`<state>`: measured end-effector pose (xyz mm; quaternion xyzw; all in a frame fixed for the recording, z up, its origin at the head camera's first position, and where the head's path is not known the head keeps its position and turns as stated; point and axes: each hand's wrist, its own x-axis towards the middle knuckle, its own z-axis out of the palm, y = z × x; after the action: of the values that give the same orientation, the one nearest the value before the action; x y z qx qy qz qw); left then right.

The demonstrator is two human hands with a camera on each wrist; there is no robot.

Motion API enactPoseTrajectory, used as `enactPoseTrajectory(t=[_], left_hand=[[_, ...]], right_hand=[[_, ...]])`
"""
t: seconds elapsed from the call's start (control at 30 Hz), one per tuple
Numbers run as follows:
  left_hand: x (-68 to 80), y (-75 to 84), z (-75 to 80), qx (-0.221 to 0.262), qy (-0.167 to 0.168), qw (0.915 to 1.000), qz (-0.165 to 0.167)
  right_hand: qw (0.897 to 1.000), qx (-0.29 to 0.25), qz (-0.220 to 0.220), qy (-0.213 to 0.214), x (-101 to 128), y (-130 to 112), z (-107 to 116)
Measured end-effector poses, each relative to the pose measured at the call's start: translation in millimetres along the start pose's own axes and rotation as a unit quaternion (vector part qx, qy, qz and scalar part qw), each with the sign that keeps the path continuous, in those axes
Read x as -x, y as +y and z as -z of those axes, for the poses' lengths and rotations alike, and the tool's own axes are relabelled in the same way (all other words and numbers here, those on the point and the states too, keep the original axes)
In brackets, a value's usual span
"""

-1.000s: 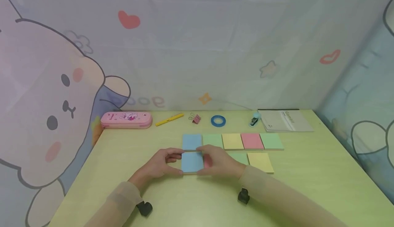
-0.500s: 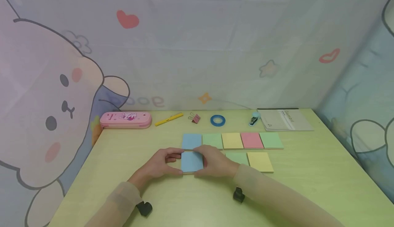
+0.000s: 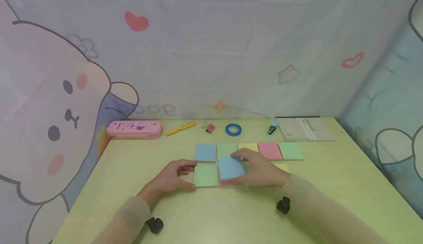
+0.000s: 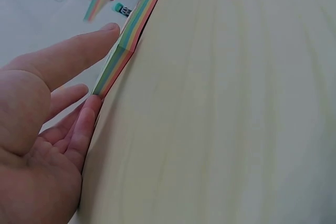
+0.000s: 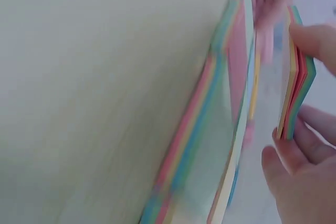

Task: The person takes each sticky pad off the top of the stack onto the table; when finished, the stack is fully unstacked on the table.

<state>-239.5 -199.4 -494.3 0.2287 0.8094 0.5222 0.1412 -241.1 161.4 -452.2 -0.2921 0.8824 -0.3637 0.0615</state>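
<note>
Coloured sticky-note pads lie in two rows on the yellow-green table (image 3: 132, 170). My right hand (image 3: 242, 168) holds a blue-topped wad of notes (image 3: 230, 167) lifted just over the pink pad (image 3: 228, 182) of the front row. In the right wrist view the wad (image 5: 298, 87) sits between thumb and fingers, its edge many-coloured. My left hand (image 3: 191, 177) rests on the table, thumb and forefinger touching the left edge of the green-topped pad (image 3: 205, 176). The straight forefinger (image 4: 79, 51) touches that pad's striped edge (image 4: 128, 38). The back row runs from a blue pad (image 3: 205, 153) to a green pad (image 3: 290, 151).
Along the back edge lie a pink pencil case (image 3: 134, 129), a yellow pen (image 3: 181, 128), a binder clip (image 3: 209, 127), a blue tape roll (image 3: 233, 129), a small stapler (image 3: 273, 129) and a grey booklet (image 3: 305, 129). Printed curtains close in the table behind and on both sides.
My right hand has lifted the blue-topped wad off the front-left pad and carried it right, over the pink pad. A green sheet now shows on top there. The left hand stayed put.
</note>
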Motion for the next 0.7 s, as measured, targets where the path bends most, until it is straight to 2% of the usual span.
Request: enactPoseTrajectory(t=[0.2,0.4,0.7], left_hand=[[0.3,4.0,-1.7,0.0,0.003,1.0,0.007],[0.6,6.5,-0.4,0.004,0.004,1.0,0.008],[1.4,6.0,-1.0,0.003,-0.001,1.0,-0.005]], right_hand=[[0.999,-0.003,-0.016,0.032,43.6,45.0,46.8],[0.998,0.002,-0.037,0.055,84.0,85.9,84.2],[0.997,0.017,-0.045,0.067,134.3,127.5,112.4]])
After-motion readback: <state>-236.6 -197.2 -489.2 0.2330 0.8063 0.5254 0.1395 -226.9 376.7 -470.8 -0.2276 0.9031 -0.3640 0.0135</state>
